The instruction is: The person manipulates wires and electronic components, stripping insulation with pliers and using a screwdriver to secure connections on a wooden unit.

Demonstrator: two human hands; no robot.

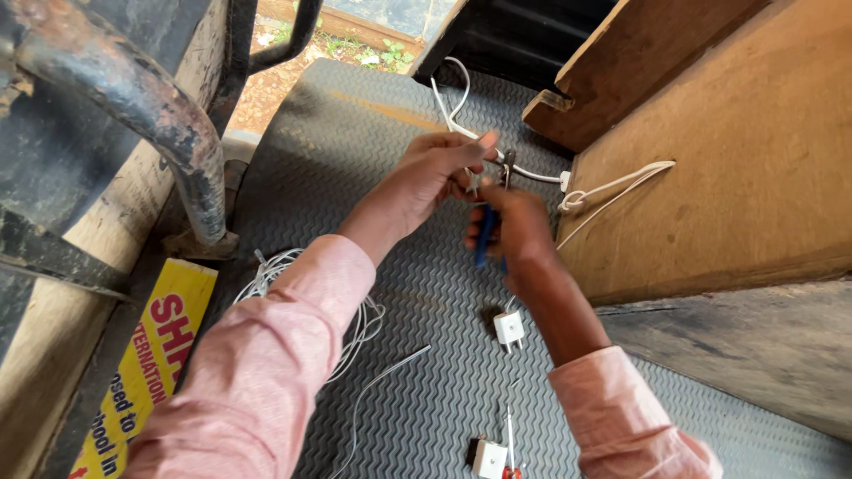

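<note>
At 12 o'clock on the ribbed mat (426,115), both hands meet over a white wire (457,102). Left hand (432,168): fingers pinched shut on the wire end. Right hand (515,226): fingers clamped on blue-handled pliers (486,232), long axis 6–12 o'clock, tips touching the wire. White plug (508,328) lies at 6 o'clock from hands. Wire coil (284,275) at 8 o'clock. No containers seen.

Single head camera, looking steeply down, close over ribbed rubber mat (426,293); wooden boards (737,168) at right.
</note>
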